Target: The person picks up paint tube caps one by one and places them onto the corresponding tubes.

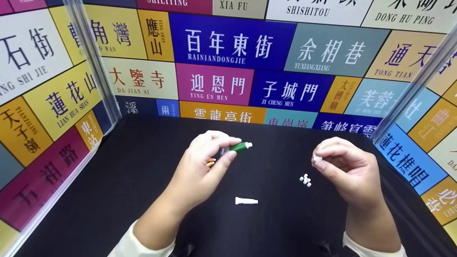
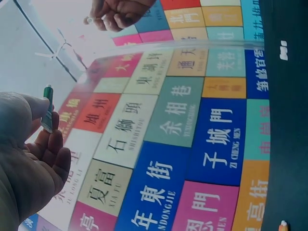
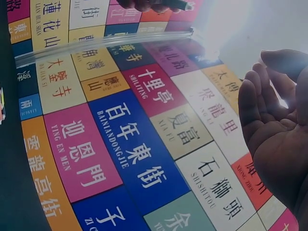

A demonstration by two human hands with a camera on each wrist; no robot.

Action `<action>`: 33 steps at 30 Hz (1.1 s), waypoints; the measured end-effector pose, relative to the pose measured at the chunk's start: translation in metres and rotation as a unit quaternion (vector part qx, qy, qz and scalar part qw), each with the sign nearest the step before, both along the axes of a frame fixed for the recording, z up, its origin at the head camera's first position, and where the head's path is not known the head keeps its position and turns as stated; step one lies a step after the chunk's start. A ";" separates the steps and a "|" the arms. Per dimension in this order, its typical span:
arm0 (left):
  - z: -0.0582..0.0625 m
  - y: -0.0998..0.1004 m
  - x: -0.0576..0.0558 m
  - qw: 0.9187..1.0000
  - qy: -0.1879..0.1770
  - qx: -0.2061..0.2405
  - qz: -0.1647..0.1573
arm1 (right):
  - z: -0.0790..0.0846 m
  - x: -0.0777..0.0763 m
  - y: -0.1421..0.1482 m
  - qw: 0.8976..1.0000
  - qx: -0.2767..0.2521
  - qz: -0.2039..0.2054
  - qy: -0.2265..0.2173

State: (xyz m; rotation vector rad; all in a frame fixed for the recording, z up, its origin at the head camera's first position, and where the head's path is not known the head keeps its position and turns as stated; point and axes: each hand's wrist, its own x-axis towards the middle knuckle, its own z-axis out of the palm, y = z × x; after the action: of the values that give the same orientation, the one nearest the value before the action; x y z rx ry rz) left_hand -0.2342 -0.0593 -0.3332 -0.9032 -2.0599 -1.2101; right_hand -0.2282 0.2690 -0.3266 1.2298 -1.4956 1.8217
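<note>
My left hand [image 1: 209,160] pinches a small green paint tube [image 1: 238,146] between thumb and fingers, its white tip pointing right. The left wrist view shows the same tube [image 2: 47,113] upright between thumb and fingers. Opposite it, my right hand [image 1: 351,171] pinches a small white cap [image 1: 317,157] between thumb and fingertips. In the right wrist view the right hand [image 3: 276,130] is dark and the cap cannot be made out. A cluster of several white caps [image 1: 305,180] lies on the table just left of the right hand.
A white tube [image 1: 246,201] lies on the black tabletop [image 1: 282,228] between the forearms. Orange and yellow tubes [image 1: 210,162] are partly hidden behind the left hand. Panels with coloured signs [image 1: 232,43] enclose the table at the back and sides.
</note>
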 end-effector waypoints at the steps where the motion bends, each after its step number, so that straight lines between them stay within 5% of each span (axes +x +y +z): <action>1: 0.001 0.000 0.002 1.000 0.004 0.000 -0.002 | 0.001 0.001 -0.001 1.000 0.000 0.000 0.004; 15: 0.013 0.003 0.036 0.997 0.071 -0.007 -0.023 | 0.021 0.033 -0.026 0.996 -0.020 0.037 0.077; 33: 0.017 0.006 0.053 0.990 0.134 -0.024 -0.032 | 0.020 0.048 -0.034 0.992 -0.034 0.030 0.119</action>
State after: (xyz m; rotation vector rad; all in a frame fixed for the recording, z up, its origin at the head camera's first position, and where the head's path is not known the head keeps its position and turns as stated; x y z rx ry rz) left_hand -0.1811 -0.0531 -0.3162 -1.0984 -1.8643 -1.0129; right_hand -0.1799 0.2351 -0.3063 1.4157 -1.2685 1.6806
